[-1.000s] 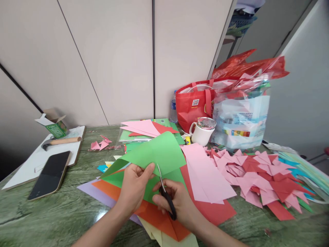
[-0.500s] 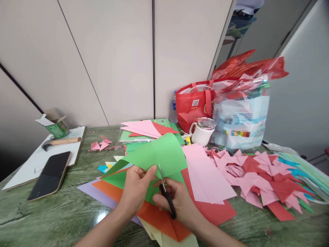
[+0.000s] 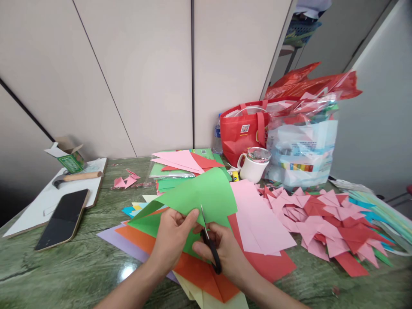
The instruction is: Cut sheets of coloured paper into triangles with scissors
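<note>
A green sheet of paper (image 3: 206,191), curved upward, is pinched at its near edge by my left hand (image 3: 174,234), thumb on top. My right hand (image 3: 225,253) grips black-handled scissors (image 3: 211,251), and one blade shows over the green paper just right of my left thumb. Under both hands lie an orange sheet (image 3: 199,274), a purple sheet (image 3: 120,241) and cream paper (image 3: 193,294). Beside my right hand, pink sheets (image 3: 257,219) rest on red paper (image 3: 277,264).
Folded pink and red pieces (image 3: 322,219) are heaped at the right. Behind stand a white mug (image 3: 252,167), a red bag (image 3: 238,137) and a plastic bag (image 3: 302,154). On the left are a phone (image 3: 62,221), a hammer (image 3: 77,177) and a small green box (image 3: 71,161).
Both hands, the scissors and the green paper have shifted very slightly to the right. My grip on the paper and on the scissors is the same.
</note>
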### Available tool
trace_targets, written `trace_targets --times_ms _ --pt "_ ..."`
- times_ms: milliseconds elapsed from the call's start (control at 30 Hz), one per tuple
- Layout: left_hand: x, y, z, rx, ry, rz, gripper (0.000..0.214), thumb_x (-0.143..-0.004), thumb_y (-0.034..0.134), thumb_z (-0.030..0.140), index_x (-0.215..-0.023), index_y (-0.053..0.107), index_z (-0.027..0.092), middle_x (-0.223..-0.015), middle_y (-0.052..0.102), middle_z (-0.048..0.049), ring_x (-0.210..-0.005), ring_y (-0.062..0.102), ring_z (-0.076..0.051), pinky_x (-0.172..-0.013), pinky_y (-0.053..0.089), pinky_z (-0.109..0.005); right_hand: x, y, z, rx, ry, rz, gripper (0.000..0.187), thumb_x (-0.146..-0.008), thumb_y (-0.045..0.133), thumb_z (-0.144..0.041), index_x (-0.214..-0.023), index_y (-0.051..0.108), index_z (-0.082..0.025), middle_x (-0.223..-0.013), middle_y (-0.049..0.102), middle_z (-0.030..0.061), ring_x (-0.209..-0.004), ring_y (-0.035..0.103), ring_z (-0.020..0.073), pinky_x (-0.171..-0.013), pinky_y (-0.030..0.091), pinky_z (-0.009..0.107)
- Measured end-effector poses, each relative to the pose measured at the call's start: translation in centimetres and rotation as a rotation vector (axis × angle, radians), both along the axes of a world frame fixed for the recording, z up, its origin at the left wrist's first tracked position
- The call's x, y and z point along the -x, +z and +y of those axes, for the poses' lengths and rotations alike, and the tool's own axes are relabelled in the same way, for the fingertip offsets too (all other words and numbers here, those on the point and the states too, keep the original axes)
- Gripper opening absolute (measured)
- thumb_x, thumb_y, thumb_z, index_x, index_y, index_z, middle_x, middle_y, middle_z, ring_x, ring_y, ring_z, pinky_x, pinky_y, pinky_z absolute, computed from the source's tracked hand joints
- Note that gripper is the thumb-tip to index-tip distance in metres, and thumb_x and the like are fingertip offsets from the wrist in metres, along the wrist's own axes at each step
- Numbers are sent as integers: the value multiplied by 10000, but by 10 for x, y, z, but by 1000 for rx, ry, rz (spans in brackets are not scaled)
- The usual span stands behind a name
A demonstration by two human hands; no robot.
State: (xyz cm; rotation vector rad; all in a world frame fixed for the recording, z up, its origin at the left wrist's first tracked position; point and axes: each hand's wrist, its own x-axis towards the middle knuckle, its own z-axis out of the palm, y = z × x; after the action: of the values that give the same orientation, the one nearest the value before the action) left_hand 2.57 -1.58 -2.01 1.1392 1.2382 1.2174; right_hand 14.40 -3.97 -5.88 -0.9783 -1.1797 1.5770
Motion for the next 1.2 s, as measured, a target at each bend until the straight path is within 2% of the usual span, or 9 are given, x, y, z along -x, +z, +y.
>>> trace_targets --times_ms 233,333,467,600,733,833,967,1200 --pt "-1 2 0 -29 4 7 383 -627 684 393 -451 413 188 -379 401 68 -410 490 -104 -388 339 -194 0 3 -1 47 -11 -1 389 -560 759 -405 -754 529 -158 -467 433 -74 -432 363 79 -436 287 212" --pt "-2 4 0 -8 28 8 415 -602 692 400 -446 364 199 -387 342 85 -394 447 -88 -381 313 -191 1 3 -1 50 -16 7 383 -571 751 -405 -760 533 -153 -466 479 -63 -419 400 83 -431 321 212" --pt "-1 3 -1 9 55 18 427 -585 700 403 -439 355 198 -390 335 86 -389 424 -81 -372 281 -194 1 2 -2 38 -14 -25 367 -619 710 -426 -775 533 -145 -465 508 -54 -395 426 80 -416 337 208" --pt "-2 4 -1 14 42 -78 363 -581 731 356 -473 436 174 -403 397 85 -397 432 -72 -392 334 -187 1 1 -2 54 -13 -42 370 -623 695 -450 -748 520 -148 -434 500 -59 -362 421 71 -391 328 197" --pt "-1 13 3 26 -8 -304 234 -576 761 283 -668 593 149 -594 617 23 -524 548 -105 -518 457 -216 1 0 -2 59 -22 -35 378 -617 699 -458 -751 524 -151 -440 504 -61 -365 429 69 -393 339 193" --pt "3 19 8 21 -5 -415 181 -621 738 260 -699 626 140 -669 661 -15 -635 600 -143 -607 490 -253 1 -1 -2 56 -21 -35 374 -624 698 -455 -761 526 -152 -446 512 -58 -372 444 72 -403 351 197" --pt "7 21 11 -11 -44 -374 211 -622 729 223 -800 671 125 -802 707 -63 -764 624 -186 -736 489 -305 1 -2 -2 43 -2 -31 370 -633 696 -459 -767 530 -157 -462 526 -51 -386 453 79 -421 360 207" --pt "11 16 12 -46 -94 -187 186 -632 716 234 -777 682 122 -835 718 -72 -736 628 -195 -712 496 -314 -3 4 0 13 -1 16 415 -548 773 -426 -779 552 -162 -572 511 -39 -512 445 101 -495 340 223"
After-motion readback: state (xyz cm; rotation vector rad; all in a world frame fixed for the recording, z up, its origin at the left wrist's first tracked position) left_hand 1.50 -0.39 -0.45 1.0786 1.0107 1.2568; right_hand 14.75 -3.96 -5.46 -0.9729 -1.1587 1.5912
